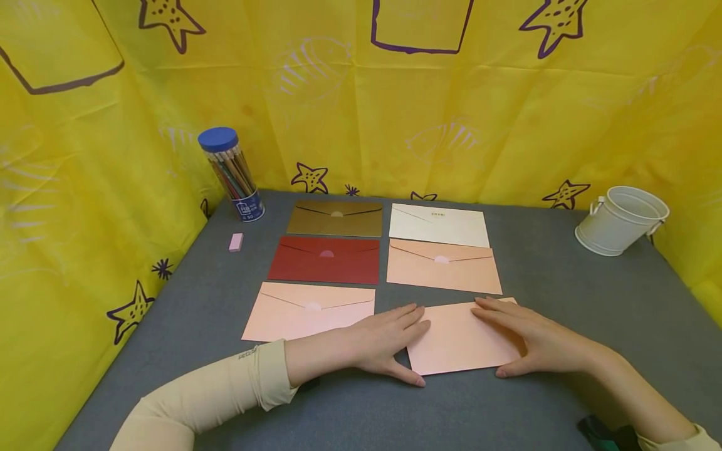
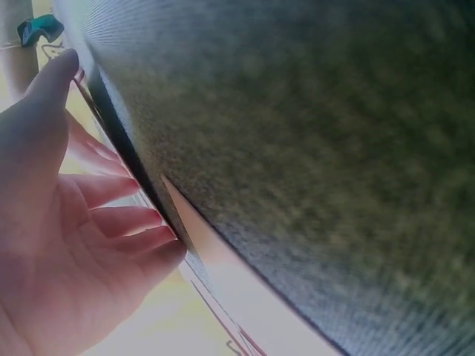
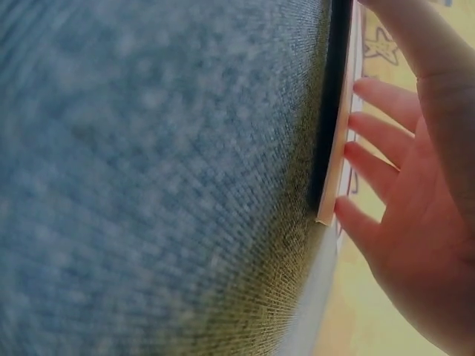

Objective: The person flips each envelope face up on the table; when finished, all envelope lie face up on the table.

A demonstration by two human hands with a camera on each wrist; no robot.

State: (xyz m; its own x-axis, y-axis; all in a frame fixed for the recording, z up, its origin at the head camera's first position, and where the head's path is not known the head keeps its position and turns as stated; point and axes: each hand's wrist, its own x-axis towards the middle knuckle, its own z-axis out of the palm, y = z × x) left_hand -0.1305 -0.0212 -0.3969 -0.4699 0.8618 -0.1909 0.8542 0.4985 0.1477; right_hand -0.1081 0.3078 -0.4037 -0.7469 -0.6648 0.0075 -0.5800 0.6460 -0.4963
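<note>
In the head view a plain pale pink envelope lies on the grey table with no flap showing on its upper face. My left hand rests at its left edge, fingertips on the upper left corner and thumb by the lower left corner. Across from it, my right hand has its fingers stretched over the envelope's right side, the thumb near the lower right edge. The left wrist view shows the left hand with fingers spread along the edge. In the right wrist view, the right hand's fingertips meet the envelope's edge.
Behind lie a gold envelope, a red envelope, a white envelope, a peach envelope and another pink envelope. A pencil tub and an eraser stand left; a white bucket stands right.
</note>
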